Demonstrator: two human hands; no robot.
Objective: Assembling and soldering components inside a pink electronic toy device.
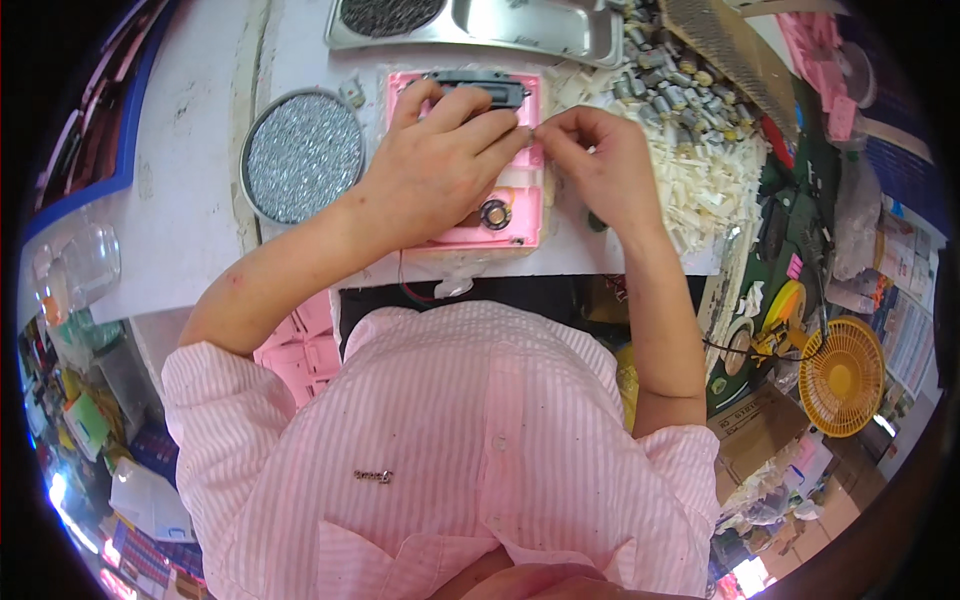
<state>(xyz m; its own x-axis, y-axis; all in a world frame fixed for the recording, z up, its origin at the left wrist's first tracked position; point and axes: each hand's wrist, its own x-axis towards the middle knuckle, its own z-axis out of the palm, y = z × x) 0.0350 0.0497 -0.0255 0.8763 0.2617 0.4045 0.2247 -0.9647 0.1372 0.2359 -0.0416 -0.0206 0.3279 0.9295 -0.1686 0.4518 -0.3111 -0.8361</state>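
A pink plastic casing lies on the table in front of me, with a dark grey slotted part across its far end and a small round black part near its close end. My left hand rests over the casing, fingers spread and bent, covering much of its middle. At the casing's right edge my right hand pinches with thumb and forefinger close to the left fingertips. Whatever sits in that pinch is too small to make out.
A round tin of small silvery metal pieces stands left of the casing. Beyond is a metal tray with dark screws. Heaps of small metal cylinders and white pieces lie to the right. A yellow basket sits lower right.
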